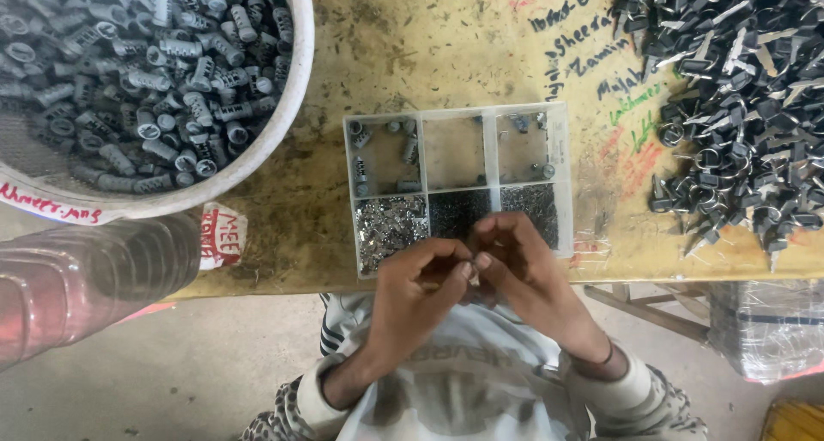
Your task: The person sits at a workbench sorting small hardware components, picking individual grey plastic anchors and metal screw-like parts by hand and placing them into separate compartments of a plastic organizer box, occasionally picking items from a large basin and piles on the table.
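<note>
Nearest to us, our left hand and right hand meet fingertip to fingertip just over the table's near edge, pinching something too small for us to make out; both are curled in a fine grip, touching each other. Directly beyond them, partly under our fingers, sits the clear compartment tray: its near row holds shiny metal bits on the left and dark fine parts to the right, its far row a few loose grey pieces. Farther left stands a white bucket heaped with grey ribbed cylinders. Far right, well apart from our hands, lies a pile of dark metal clips on the scribbled yellow table.
</note>
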